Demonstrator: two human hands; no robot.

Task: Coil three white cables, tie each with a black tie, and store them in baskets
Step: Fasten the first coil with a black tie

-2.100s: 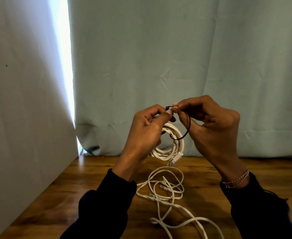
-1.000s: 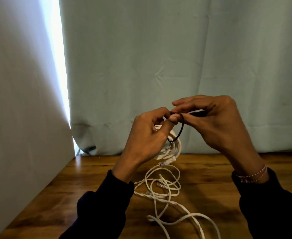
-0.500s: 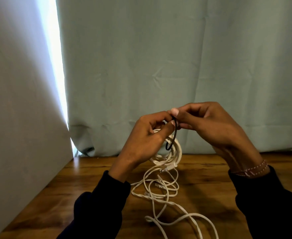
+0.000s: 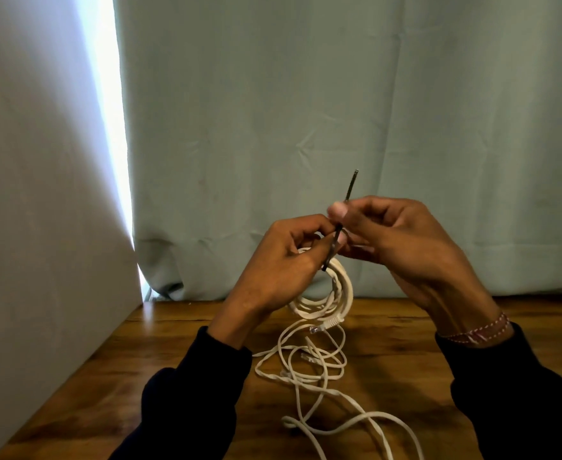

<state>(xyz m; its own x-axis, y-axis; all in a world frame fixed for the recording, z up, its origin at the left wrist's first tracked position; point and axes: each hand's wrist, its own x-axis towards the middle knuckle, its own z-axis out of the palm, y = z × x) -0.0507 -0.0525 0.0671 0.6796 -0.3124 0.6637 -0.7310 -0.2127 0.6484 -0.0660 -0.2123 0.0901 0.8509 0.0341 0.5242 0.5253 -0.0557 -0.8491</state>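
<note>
Behind our wooden table (image 4: 73,393) hangs a pale green curtain (image 4: 306,111), with a white wall (image 4: 34,194) at the far left and a bright strip of light (image 4: 113,127) between the two. Moving rightward, our left hand (image 4: 279,270), in a dark sleeve, has its fingers curled round the top of a coiled white cable (image 4: 336,300) held up above the table. A black tie (image 4: 337,234) runs slantwise between our hands, its tip sticking up past the fingers. Below the coil, loose white cables (image 4: 309,370) sprawl tangled on the wood. Our right hand (image 4: 402,247) pinches the tie between thumb and forefinger, close against the left; a beaded bracelet (image 4: 475,333) circles that wrist.
</note>
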